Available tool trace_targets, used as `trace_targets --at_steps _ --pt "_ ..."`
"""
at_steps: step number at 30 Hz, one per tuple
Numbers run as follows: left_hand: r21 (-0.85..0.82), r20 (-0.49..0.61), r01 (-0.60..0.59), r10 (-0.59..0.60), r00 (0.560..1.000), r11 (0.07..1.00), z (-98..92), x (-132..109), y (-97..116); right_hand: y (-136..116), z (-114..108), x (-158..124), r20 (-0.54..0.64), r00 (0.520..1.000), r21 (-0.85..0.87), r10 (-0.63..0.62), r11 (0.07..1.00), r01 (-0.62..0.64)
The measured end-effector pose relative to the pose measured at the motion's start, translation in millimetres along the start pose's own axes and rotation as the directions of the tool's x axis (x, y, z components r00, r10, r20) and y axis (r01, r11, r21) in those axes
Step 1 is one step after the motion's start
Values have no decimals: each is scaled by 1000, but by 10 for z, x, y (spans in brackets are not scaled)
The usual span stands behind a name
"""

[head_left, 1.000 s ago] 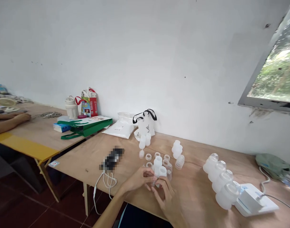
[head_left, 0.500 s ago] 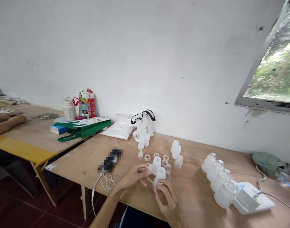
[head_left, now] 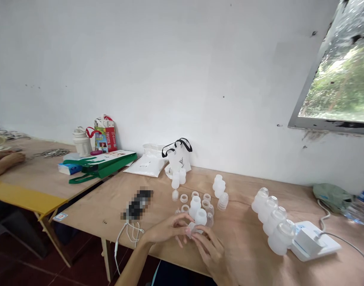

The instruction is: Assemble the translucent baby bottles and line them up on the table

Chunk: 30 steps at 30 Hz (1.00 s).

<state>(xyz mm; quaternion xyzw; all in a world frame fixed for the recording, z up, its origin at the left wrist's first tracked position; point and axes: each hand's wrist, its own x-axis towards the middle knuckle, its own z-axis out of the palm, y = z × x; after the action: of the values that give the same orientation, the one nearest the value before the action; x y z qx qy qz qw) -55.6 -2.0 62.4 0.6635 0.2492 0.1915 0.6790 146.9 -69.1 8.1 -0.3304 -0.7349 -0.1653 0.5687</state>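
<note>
My left hand and my right hand meet near the table's front edge. Their fingertips are closed around a small translucent bottle part, mostly hidden by the fingers; its exact kind cannot be made out. Just beyond it stand two frosted, open-necked bottles. Several translucent rings lie around them, with clear domed caps at their right side. A small clear nipple-shaped piece sits beyond my left fingers.
Capped bottles stand in a row at right, beside a white box with a cable. More bottles are farther back. A white pouch and tote bag lean near the wall. Another person's hand rests on the left table.
My hands, apart before with clear pieces in the fingers, have come together on one small part. The view has shifted slightly to the right.
</note>
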Motion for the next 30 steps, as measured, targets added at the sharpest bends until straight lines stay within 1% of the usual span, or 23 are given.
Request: trace_targets --at_steps 3,7,11,15,18,21,23,28,30 --pt "6 -5 1 -1 1000 1000 10 3 -6 9 12 3 32 999 14 -2 1000 1" --pt "-3 -29 -30 29 999 1000 -22 -3 6 30 38 -30 88 996 7 -12 1000 11" --pt "14 -17 -20 20 1000 1000 -26 -33 58 32 54 -93 157 986 -57 60 997 -51" --pt "79 17 8 -9 1000 997 -11 -59 87 39 87 -166 297 948 -105 113 991 -85" --pt "154 -20 13 -10 1000 988 -19 -59 53 55 131 -215 364 924 -135 118 988 -73" --pt "176 -85 9 6 996 984 -25 -55 16 56 152 -228 382 916 -177 122 983 -57" --pt "169 -120 16 4 993 986 -13 -59 20 44 142 -210 403 907 -173 124 983 -57" --pt "160 -144 25 -2 990 987 60 -70 90 11 97 -165 410 903 -94 128 991 -97" --pt "168 -169 14 15 985 986 80 -65 100 12 99 -175 382 915 -49 134 991 -124"
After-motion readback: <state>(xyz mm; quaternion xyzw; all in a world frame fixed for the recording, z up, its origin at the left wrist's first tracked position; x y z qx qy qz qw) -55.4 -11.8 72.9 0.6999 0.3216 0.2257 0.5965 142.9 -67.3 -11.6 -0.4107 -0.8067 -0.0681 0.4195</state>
